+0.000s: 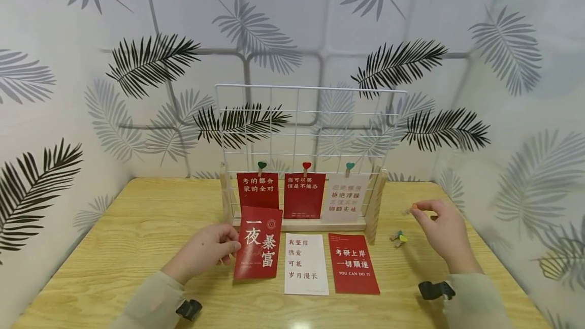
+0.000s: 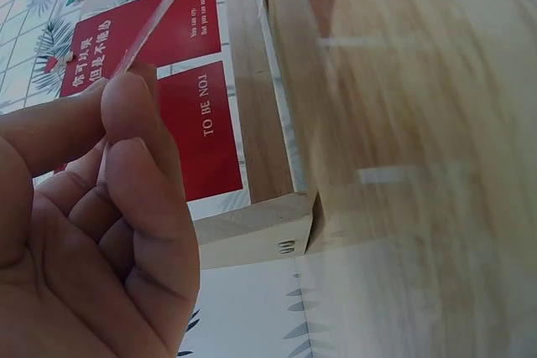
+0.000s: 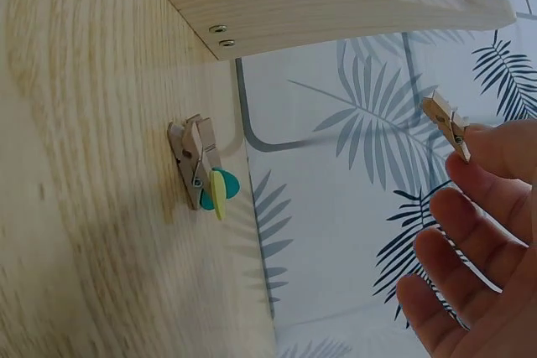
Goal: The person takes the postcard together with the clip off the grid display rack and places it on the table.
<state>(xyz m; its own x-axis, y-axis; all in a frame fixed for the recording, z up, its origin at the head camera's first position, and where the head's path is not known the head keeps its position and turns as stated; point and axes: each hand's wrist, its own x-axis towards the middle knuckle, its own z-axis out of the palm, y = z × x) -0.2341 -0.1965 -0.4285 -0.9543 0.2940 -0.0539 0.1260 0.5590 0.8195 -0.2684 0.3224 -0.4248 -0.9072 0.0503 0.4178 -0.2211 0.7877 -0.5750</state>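
Note:
My left hand pinches the left edge of a red card with white characters, lifted in front of the rack's left end. In the left wrist view that card is seen nearly edge-on between thumb and fingers. My right hand holds a small wooden clothespin between thumb and forefinger, above the table's right side; its orange end shows in the head view. Below it lie wooden clothespins with green and yellow tops. A white wire grid rack on a wooden base stands ahead.
Three cards hang by heart-topped clothespins on the rack: a red one, another red one and a white one. A white card and a red card lie on the wooden table before it. Patterned cloth rises behind.

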